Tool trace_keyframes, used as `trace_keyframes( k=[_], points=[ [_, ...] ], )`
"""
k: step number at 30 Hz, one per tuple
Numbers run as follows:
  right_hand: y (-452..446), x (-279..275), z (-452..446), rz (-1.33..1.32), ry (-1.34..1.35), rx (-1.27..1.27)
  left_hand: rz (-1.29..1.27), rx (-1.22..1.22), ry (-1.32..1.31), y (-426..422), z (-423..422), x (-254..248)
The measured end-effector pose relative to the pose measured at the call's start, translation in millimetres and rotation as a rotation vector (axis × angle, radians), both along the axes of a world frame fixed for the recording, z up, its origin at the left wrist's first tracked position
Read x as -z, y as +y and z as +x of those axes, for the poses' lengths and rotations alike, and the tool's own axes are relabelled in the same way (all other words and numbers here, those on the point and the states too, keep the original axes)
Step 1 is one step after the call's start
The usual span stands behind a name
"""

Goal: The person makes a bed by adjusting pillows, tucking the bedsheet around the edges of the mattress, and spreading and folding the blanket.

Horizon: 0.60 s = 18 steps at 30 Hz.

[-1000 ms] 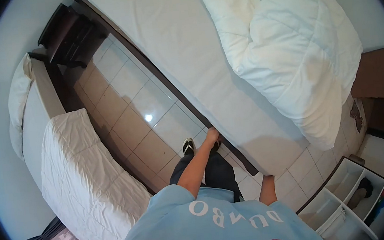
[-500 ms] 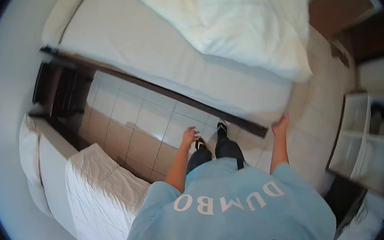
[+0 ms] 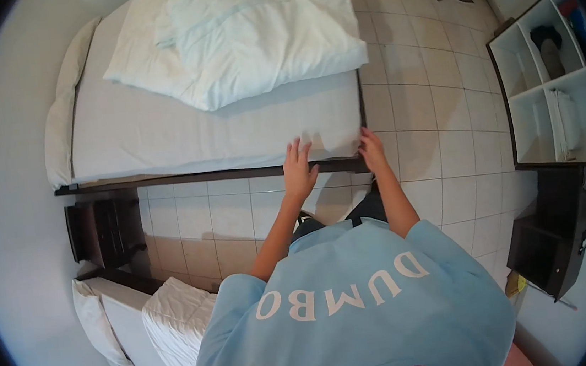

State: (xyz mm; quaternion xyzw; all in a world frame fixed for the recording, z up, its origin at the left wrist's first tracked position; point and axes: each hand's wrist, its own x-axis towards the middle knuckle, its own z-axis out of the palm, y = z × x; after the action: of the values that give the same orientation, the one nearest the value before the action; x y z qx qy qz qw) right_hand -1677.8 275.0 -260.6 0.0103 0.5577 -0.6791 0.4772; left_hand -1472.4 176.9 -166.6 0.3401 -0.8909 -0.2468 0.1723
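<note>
In the head view, my left hand is over the near edge of the bed, fingers spread and pointing at the mattress. Its fingertips reach the white fitted sheet, though whether they press on it I cannot tell. At the near right corner of the mattress is my right hand, its fingers curved loosely around the corner and somewhat apart. A rumpled white duvet lies over the far part of the bed. The dark bed frame runs along below the mattress.
A white pillow lies at the bed's left end. A dark nightstand stands between this bed and a second bed with a white cover. To the right are an open shelf unit and a dark cabinet. Tiled floor lies beyond the bed's foot.
Both hands have come forward to the near right part of the mattress; before, they were apart from it. The view has turned and shifted, so the bed now lies level across it.
</note>
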Motion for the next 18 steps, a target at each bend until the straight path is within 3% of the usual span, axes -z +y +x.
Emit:
trace_keyframes(
  k=[3,7,14,18],
  points=[
    [4.9,7.1,-14.6,0.027,-0.047,-0.100,-0.086,0.066,-0.316,5.6,-78.8,-28.9],
    [35.4,-5.4,-60.8,0.096,-0.087,-0.374,-0.197,-0.035,-0.741,17.6,-150.9,-3.2],
    [75.3,16.0,-121.6,0.282,0.049,-0.453,-0.142,-0.115,-0.859,28.0,-170.5,-10.1],
    [76.1,21.3,-126.0,0.252,0.098,-0.448,-0.265,-0.097,-0.742,39.0,-173.1,7.6]
  ],
)
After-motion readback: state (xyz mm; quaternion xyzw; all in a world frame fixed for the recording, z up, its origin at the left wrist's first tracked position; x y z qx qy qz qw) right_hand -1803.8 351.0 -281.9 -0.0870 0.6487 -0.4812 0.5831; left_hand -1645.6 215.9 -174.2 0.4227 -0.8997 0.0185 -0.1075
